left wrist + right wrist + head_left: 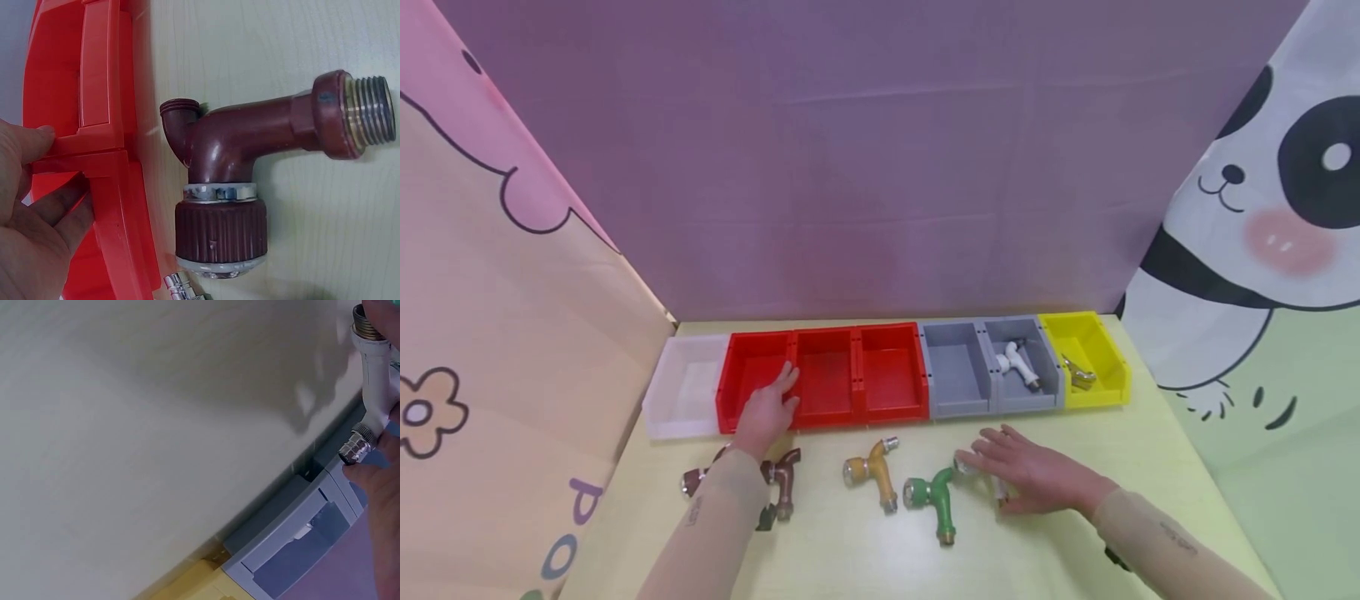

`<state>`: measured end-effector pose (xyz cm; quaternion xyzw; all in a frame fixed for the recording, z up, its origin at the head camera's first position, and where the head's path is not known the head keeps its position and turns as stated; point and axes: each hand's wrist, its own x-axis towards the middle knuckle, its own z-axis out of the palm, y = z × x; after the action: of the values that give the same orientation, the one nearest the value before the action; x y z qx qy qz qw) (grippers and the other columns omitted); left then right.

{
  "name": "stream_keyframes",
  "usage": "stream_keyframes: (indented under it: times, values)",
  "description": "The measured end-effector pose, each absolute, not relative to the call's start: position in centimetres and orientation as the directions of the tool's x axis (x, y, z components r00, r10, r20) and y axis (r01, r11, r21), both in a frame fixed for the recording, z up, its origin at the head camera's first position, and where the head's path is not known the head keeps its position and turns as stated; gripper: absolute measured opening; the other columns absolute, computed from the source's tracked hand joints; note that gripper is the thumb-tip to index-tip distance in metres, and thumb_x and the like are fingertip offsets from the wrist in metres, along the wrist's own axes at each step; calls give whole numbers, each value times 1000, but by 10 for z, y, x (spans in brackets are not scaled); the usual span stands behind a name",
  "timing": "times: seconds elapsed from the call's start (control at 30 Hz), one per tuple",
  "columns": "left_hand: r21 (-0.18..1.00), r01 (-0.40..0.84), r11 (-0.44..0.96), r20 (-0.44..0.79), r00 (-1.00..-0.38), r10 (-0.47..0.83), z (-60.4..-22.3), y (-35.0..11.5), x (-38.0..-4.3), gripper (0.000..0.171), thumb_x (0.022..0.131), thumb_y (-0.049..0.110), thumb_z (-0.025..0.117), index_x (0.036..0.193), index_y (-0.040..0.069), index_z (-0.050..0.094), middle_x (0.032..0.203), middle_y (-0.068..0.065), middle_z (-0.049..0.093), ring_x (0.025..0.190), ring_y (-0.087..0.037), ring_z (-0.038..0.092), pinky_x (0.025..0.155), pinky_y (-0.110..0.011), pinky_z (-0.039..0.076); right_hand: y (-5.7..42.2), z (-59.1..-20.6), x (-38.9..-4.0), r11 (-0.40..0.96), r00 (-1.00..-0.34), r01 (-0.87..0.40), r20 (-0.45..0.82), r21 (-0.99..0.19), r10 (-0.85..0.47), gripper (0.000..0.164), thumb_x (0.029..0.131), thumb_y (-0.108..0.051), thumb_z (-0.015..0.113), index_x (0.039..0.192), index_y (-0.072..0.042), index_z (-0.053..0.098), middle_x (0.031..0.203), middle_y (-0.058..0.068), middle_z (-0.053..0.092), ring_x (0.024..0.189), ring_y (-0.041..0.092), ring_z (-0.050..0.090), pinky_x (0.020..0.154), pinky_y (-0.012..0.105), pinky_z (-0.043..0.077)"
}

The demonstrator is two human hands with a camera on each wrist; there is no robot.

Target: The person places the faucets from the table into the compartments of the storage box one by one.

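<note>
- I count seven bins in one row at the back of the table (842, 571).
- One is a pale bin (660, 396), at the left end.
- Three are red bins (891, 412), next to it.
- Two are grey bins (955, 407), after the red ones.
- One is a yellow bin (1097, 397), at the right end.
- The right-hand grey bin has one small white tap (1018, 364) in it, lying at a slant.
- The yellow bin has one shiny gold thing (1081, 375) in it, too small to see well.
- In front of the bins there are two dark red taps (784, 483). The left arm partly hides one of them.
- There is one orange tap (878, 473) in the middle, and one green tap (942, 500) to the right of it.
- One big white tap (375, 381) is in the right hand (1037, 477), near the green tap. The fingers hold it at both ends. I cannot tell if it touches the table.
- The left hand (766, 410) pinches the wall where two red bins meet, thumb on one side and fingers on the other.
</note>
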<state>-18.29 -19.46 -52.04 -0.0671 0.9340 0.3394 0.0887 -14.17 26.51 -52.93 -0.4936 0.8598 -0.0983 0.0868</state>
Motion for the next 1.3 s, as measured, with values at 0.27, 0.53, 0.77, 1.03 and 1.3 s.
stream_keyframes:
  times: [0.27, 0.53, 0.77, 1.03, 1.3]
  values:
    - [625, -173, 761, -200, -978, -57, -523, -195, -183, 73, 99, 23, 70, 162, 23, 33, 161, -7, 42, 57, -21, 56, 60, -26, 52, 263, -526, -153, 474, -486, -861, 24, -187, -874, 97, 77, -30, 90, 159, -24, 38, 150, 14, 55, 138, 42, 49, 110, 63, 40]
    - [621, -169, 765, -196, -979, -57, -522, -195, -184, 73, 99, 23, 70, 161, 23, 33, 164, -4, 37, 57, -21, 56, 61, -26, 52, 262, -521, -165, 484, -496, -859, 35, -168, -868, 98, 78, -27, 90, 160, -23, 37, 154, 16, 50, 141, 43, 46, 113, 64, 35]
    - [625, -182, 759, -208, -976, -63, -523, -195, -184, 74, 98, 23, 70, 162, 24, 33, 163, -5, 38, 60, -22, 58, 64, -27, 53, 259, -516, -175, 517, -526, -842, 18, -152, -850, 100, 78, -29, 91, 161, -25, 35, 157, 12, 47, 145, 42, 41, 115, 62, 33]
    - [630, -181, 755, -208, -976, -60, -521, -195, -182, 73, 98, 22, 70, 161, 23, 33, 164, -5, 37, 57, -21, 55, 61, -27, 53, 257, -507, -188, 553, -558, -821, -9, -143, -830, 100, 82, -29, 88, 163, -28, 29, 160, 12, 44, 148, 41, 36, 118, 60, 30]
    - [640, -180, 747, -200, -978, -64, -522, -195, -183, 73, 97, 21, 71, 161, 24, 34, 166, -1, 34, 61, -22, 58, 63, -27, 53, 250, -498, -203, 618, -616, -773, -61, -143, -785, 101, 83, -31, 87, 163, -32, 26, 163, 7, 38, 152, 38, 28, 122, 62, 20]
